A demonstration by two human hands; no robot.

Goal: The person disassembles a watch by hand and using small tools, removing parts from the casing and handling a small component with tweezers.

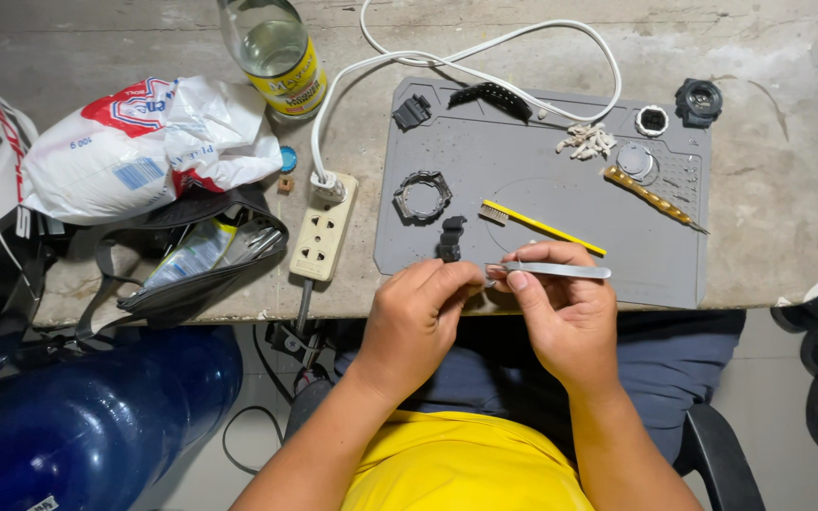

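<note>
Nearest the lens: yellow shirt (466, 468), then both forearms meeting at the near edge of the grey work mat (542, 170). Left hand (418, 317) pinched shut, thumb against fingertips, around a small part (too small and too hidden to identify). Right hand (560, 312) closed on steel tweezers (549, 271), held level, tips pointing left into the left-hand pinch. For clean work: keep both wrists braced near the table edge, hold the pinched part over the mat rather than over the lap, so a dropped piece lands on grey rubber. Apply light tweezer pressure only; likely risk is a small piece springing free. Just beyond the hands: black strap piece (450, 238), touching the mat, with the grey watch bezel (421, 196) near it. Yellow-handled brush (542, 225) lying diagonally just behind the right hand. Farther back: white debris pile (587, 140), brass-coloured screwdriver (653, 199), dark watch case (699, 101) off the mat. Left of the mat: power strip (324, 230), white cable (485, 66), glass bottle (276, 52).
</note>
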